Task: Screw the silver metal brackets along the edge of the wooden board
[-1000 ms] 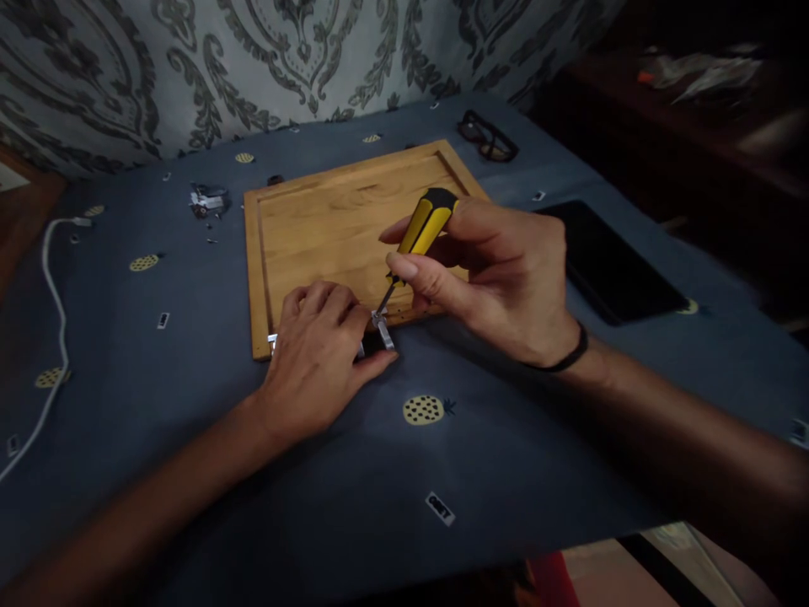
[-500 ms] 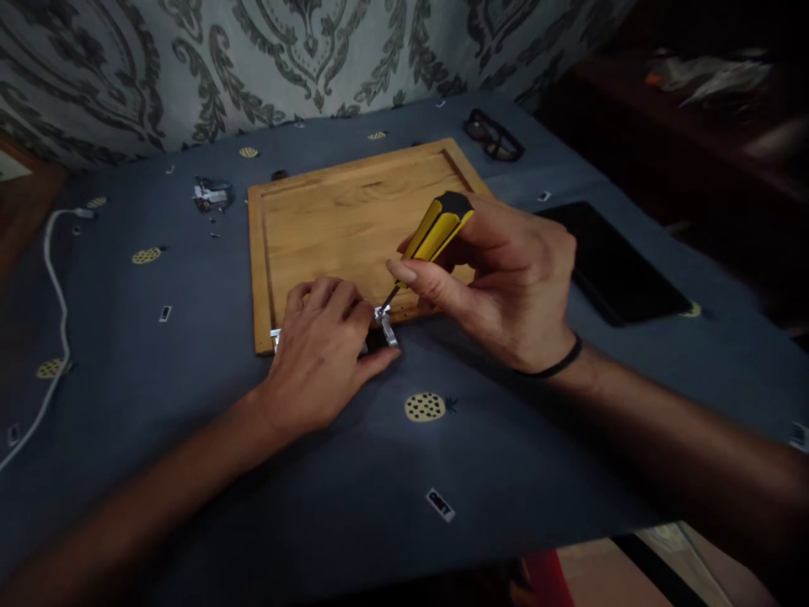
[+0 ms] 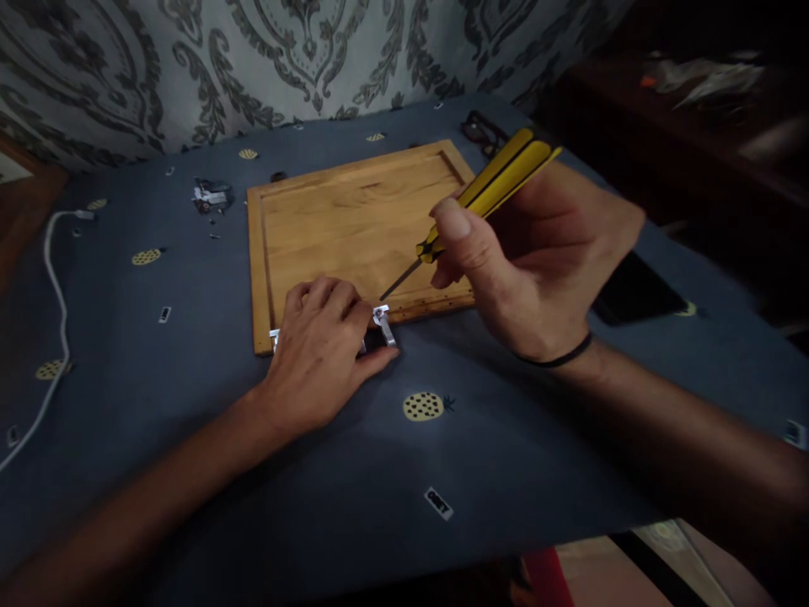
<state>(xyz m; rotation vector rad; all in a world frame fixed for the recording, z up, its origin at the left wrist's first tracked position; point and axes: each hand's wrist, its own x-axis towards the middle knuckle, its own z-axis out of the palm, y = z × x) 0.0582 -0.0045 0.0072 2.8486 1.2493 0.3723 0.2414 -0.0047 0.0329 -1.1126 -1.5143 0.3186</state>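
A framed wooden panel lies flat on the table. At its near edge my left hand is closed over a shiny metal bracket, fingers on top and thumb along the near side. Much of the bracket is hidden under that hand; another bit of bright metal shows left of it. A screw-like spot is visible on the bracket's right end. My right hand grips a yellow and black screwdriver, tilted, its tip just above and apart from the bracket's right end. Small holes run along the panel's near edge.
A small heap of metal parts with tiny loose pieces sits left of the panel. A white cable runs down the left side. A dark phone-like slab and black-framed glasses lie to the right. A patterned wall covering rises behind.
My right hand has lifted and moved right with the screwdriver, drawing its tip off the bracket and leaning the handle further over. My left hand stays where it was.
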